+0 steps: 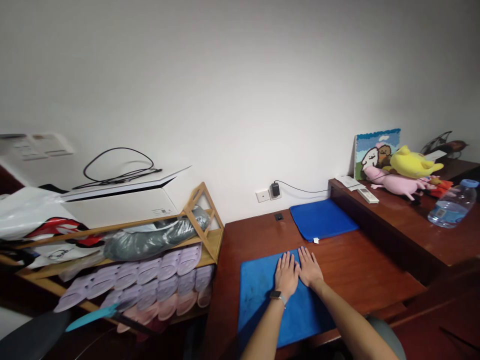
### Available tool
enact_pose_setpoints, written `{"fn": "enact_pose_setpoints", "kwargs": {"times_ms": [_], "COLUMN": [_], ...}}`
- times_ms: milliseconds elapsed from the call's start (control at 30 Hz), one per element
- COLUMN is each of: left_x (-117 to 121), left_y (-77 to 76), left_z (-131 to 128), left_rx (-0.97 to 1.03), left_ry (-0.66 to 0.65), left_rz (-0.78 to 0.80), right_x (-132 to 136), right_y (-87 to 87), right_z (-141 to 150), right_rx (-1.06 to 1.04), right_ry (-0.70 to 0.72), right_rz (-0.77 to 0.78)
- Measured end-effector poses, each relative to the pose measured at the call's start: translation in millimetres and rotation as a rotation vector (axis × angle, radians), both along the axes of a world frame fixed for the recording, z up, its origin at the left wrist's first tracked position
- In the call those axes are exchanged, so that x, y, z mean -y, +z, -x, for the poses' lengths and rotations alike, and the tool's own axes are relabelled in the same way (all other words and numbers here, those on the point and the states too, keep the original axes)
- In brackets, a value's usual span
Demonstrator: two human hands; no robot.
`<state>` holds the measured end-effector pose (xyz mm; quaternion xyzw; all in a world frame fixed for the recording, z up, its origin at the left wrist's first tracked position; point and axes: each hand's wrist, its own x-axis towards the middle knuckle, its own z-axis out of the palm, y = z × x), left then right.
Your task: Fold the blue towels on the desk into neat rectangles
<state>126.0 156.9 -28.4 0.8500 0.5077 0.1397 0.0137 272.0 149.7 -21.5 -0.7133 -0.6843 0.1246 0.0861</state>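
Note:
A light blue cloth (258, 295) with dark smudges lies flat on the reddish-brown wooden desk (251, 237). My left hand (287, 275), with a watch (276, 295) at its wrist, rests palm down on this cloth, fingers stretched forward. Beside it, my right hand (309, 267) lies flat along the cloth's right edge, fingers extended; the two hands touch or nearly touch at the thumbs. Neither hand holds anything. Farther back on the desk sits a darker blue cloth (322, 219) with a small white tag (316, 241).
At left, a wooden rack (214, 245) carries a white box (123, 205), a coiled black cable (120, 177) and rows of slippers (168, 265). On the raised surface at right are plush toys (397, 181), a remote (368, 195) and a water bottle (452, 207). A charger (275, 189) sits in the wall socket.

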Motion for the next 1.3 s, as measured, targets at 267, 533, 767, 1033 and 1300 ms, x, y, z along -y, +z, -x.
{"fn": "enact_pose_setpoints", "kwargs": {"times_ms": [267, 533, 767, 1033, 1300], "left_x": [-6, -12, -16, -16, 29], "left_y": [-2.7, -5.8, -12.8, -1.3, 13.2], "left_z": [87, 169, 167, 164, 111], "left_rx": [-0.079, -0.13, -0.1, -0.106, -0.027], "left_ry": [0.21, 0.372, 0.387, 0.399, 0.163], "left_rz": [0.034, 0.057, 0.007, 0.042, -0.084], "right_x": [3, -1, -6, -20, 40], "right_y": [7.2, 8.6, -0.9, 5.0, -4.6], "right_z": [2, 5, 3, -1, 16], "right_rx": [0.001, 0.045, 0.046, 0.065, 0.032], "right_ry": [-0.024, -0.011, -0.006, -0.003, 0.106], "right_rz": [0.011, 0.028, 0.008, 0.1, -0.181]}}
